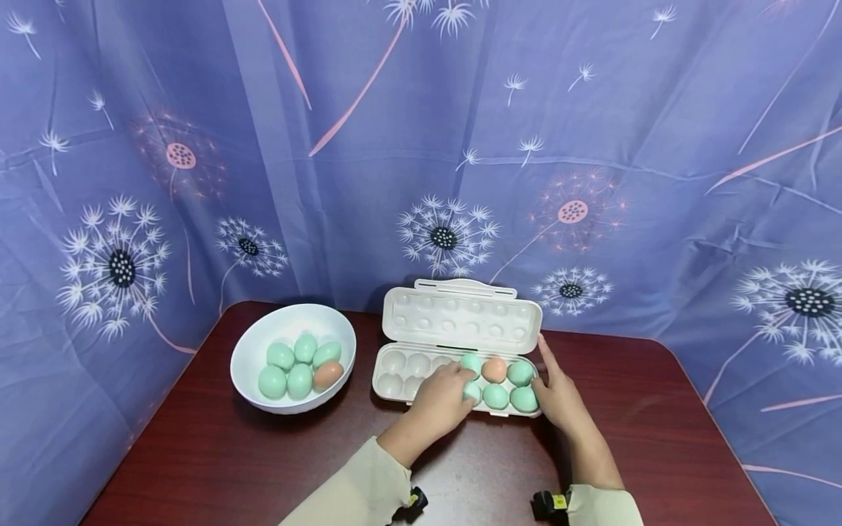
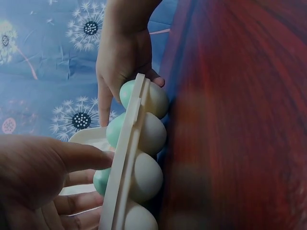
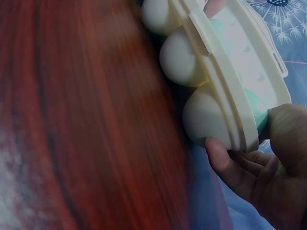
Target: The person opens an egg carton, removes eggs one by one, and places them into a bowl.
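No readable text; yellow labels [image 1: 560,502] on black wrist devices [image 1: 543,505] (marks too small to make out).

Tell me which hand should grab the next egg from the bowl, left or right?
Probably the left hand: it is nearer the bowl, and the empty cups of the carton are on that side too. The right hand grips the carton's right end, so it could steady it.

Bowl [image 1: 292,319]: on the table [image 1: 197,467] at left, six eggs [image 1: 300,381] inside.
Carton [image 1: 393,361]: right of the bowl; more eggs [image 1: 496,396] in its right half, lid [image 1: 460,321] behind.
Curtain [image 1: 355,183]: beyond the table.
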`<state>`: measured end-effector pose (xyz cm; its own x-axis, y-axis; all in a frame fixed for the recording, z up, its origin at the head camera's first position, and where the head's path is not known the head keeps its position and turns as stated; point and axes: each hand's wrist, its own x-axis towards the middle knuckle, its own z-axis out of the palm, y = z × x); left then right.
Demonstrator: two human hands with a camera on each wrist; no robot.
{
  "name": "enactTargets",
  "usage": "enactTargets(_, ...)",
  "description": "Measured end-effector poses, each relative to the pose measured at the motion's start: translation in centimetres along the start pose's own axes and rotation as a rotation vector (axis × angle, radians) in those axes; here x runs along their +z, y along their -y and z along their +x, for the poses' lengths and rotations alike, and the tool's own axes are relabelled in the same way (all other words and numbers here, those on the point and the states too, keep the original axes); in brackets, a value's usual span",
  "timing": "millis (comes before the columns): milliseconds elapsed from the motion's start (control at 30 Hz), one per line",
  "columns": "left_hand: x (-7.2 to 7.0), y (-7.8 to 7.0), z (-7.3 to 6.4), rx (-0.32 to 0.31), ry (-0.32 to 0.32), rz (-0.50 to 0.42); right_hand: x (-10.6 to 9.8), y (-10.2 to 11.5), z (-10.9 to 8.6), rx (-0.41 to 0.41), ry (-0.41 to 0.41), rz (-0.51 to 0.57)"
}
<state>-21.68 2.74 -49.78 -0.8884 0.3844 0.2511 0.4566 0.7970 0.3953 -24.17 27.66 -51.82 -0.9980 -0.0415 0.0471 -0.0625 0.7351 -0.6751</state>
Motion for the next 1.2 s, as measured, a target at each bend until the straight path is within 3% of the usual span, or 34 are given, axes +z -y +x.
enactTargets(467,-0.02,0.6,-0.09,-0.046,0.054,-0.011,-0.09,-0.03,0.15,-0.004,0.001,-0.002)
enactTargets(900,0.15,0.79,-0.22,-0.02,0.017,-0.036,-0.06,-0.05,0.01,0.002,0.014,0.004)
enactTargets(1200,-0.69,0.7,-0.23,-0.03,0.008,-0.065,-0.12,0.04,-0.01,0.002,0.011,0.005)
